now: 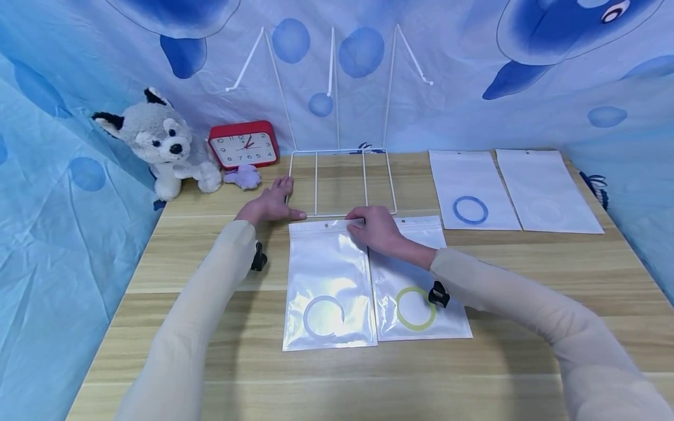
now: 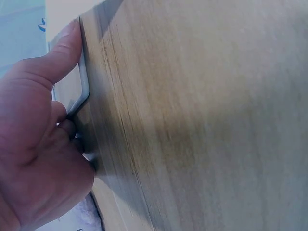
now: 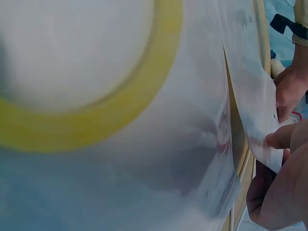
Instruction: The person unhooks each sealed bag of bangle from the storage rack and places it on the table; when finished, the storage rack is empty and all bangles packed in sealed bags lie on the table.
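Note:
A white wire rack [image 1: 341,215] stands at the back middle of the table. My left hand [image 1: 271,202] rests at its front left corner, thumb stretched along the front wire and the other fingers by the side wire. In the left wrist view, the thumb lies against the bent wire [image 2: 83,79]. My right hand [image 1: 376,229] pinches the top right corner of a zip bag [image 1: 329,275] with a pale ring inside; thumb and fingers grip its edge [image 3: 262,130] in the right wrist view. Beside it lies a second zip bag [image 1: 447,318] with a yellow ring [image 1: 400,316].
At the back right lie two more white bags, one with a blue ring [image 1: 456,213], the other plain-looking [image 1: 553,175]. A husky plush [image 1: 158,140], a red clock [image 1: 243,143] and a small purple toy [image 1: 243,176] stand at the back left. Three long prongs rise from the rack's back.

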Motion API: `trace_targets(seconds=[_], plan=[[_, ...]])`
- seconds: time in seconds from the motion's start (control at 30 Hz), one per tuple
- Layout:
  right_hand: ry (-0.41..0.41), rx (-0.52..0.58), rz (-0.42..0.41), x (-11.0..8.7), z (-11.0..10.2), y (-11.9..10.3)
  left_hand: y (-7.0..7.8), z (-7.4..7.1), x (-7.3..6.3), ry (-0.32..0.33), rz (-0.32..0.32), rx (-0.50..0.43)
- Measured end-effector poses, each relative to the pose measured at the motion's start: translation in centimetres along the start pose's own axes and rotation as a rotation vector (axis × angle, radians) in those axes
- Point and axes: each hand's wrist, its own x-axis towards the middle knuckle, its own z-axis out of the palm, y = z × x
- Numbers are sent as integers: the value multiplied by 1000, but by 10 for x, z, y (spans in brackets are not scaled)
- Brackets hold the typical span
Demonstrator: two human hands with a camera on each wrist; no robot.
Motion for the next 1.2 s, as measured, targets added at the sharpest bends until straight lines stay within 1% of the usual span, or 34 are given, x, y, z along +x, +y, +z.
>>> trace_targets(seconds=[0.13, 0.37, 0.53, 0.63, 0.73, 0.77, 0.83, 0.97, 1.03, 1.1, 1.2], plan=[[0, -23, 9, 2, 2, -1, 0, 1, 0, 3, 2, -2], [6, -44, 25, 4, 2, 2, 3, 0, -2, -2, -18, -16], [16, -106, 43, 3, 2, 5, 6, 1, 1, -9, -14, -11], [29, -185, 13, 3, 2, 6, 7, 1, 3, -8, -8, -4], [62, -248, -55, 2, -2, 8, 8, 1, 6, -6, 10, 11], [78, -264, -74, 2, -6, 8, 8, 1, 6, -7, 14, 13], [113, -259, -107, 1, -15, 8, 8, 1, 6, -11, 22, 18], [170, -187, -126, -3, -44, 9, 5, -4, 1, -18, 24, 10], [195, -159, -160, -6, -61, 13, 3, -8, -3, -12, 27, -16], [221, -166, -213, -11, -78, 17, -1, -12, -8, 11, 33, -56], [244, -227, -322, -23, -104, 27, -5, -17, -22, 72, 36, -113]])
